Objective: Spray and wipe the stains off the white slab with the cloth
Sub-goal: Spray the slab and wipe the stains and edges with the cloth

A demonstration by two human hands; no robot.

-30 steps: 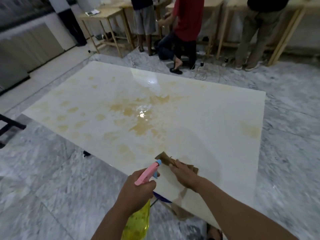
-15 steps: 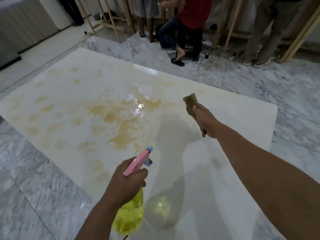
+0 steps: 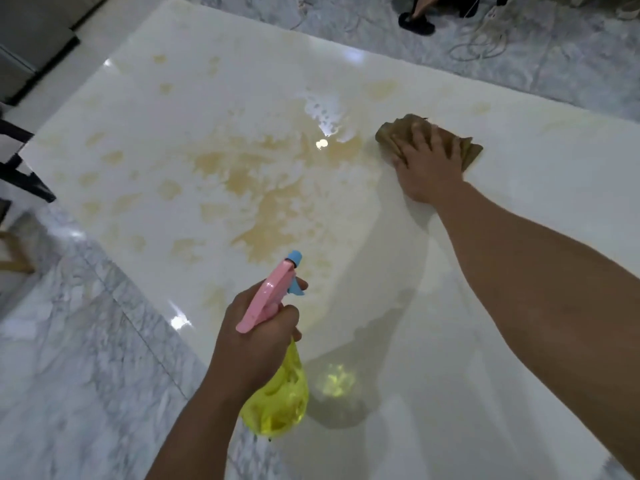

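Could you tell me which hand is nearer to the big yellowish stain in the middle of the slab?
Right. The right hand presses the cloth just beside the stain's right edge; the left hand holds the spray bottle below it.

A: What is the floor [image 3: 79,368] like?
B: Grey-white marble tiles with dark veins, shiny; 1 bright light spot [image 3: 180,322] reflects on it.
A: And at the far side?
B: A loose white cable [image 3: 479,39] lies on the tiles, near a foot in a black shoe [image 3: 415,25]. At left stand dark furniture legs [image 3: 24,174] and a grey cabinet [image 3: 31,39].
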